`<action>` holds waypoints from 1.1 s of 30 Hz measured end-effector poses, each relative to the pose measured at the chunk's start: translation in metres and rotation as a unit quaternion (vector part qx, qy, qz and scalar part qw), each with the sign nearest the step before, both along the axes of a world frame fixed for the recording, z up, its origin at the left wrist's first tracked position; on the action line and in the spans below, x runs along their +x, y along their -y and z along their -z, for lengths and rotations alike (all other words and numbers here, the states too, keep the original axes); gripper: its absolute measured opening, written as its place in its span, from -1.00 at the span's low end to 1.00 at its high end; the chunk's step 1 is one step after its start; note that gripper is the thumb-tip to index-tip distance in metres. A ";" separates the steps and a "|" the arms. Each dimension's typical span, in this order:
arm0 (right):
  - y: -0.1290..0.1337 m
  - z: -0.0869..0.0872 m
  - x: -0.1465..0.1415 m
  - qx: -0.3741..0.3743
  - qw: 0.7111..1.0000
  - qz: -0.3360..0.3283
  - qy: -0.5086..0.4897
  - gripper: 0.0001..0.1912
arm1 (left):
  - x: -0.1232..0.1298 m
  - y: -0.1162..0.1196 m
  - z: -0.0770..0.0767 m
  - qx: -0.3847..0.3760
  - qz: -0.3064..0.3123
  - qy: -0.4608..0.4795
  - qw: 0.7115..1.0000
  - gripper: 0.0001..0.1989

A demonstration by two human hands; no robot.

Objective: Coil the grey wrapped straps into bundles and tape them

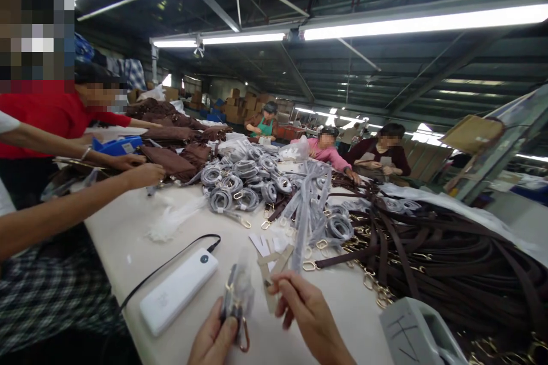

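My left hand (214, 335) is closed around a coiled strap (233, 293) in clear plastic film, with a gold clip (244, 335) hanging below. Blur softens the strap's upper end. To its right, my right hand (310, 311) has thumb and forefinger pinched over several beige strips (269, 291); whether something small sits between the fingertips is hidden. White paper strips (262, 244) lie just beyond. Farther back is a pile of coiled grey straps (246, 168) in plastic wrapping with gold clips, and a long plastic-covered strap (305, 217) extends toward my right hand.
A white power bank (178, 291) with a black cable lies left on the table (166, 222). Dark brown straps (454, 262) with gold rings heap at right, behind a grey tape dispenser (419, 331). A co-worker's arms (98, 194) reach in from the left; several people work farther back.
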State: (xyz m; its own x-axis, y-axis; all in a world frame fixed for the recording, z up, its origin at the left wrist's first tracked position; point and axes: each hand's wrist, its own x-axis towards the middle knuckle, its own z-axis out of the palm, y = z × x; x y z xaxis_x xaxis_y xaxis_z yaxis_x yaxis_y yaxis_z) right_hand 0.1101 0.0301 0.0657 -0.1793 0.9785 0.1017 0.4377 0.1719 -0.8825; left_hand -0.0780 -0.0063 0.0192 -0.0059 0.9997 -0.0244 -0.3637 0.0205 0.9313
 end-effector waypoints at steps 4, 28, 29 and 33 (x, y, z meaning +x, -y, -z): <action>-0.066 -0.025 0.013 0.077 0.950 -0.031 0.301 -0.70 | -0.019 -0.020 0.001 -0.040 -0.016 0.051 0.998 -0.39; -0.019 -0.056 0.031 -0.142 0.986 -0.072 -0.050 -0.73 | -0.012 -0.033 -0.017 0.018 0.061 -0.005 0.998 -0.46; -0.007 -0.053 0.028 -0.163 0.983 -0.074 -0.043 -0.75 | -0.009 -0.031 -0.023 0.032 0.078 -0.015 0.996 -0.48; 0.024 -0.039 0.017 -0.146 0.988 -0.016 0.047 -0.75 | 0.003 -0.020 -0.044 0.084 0.136 -0.071 0.984 -0.59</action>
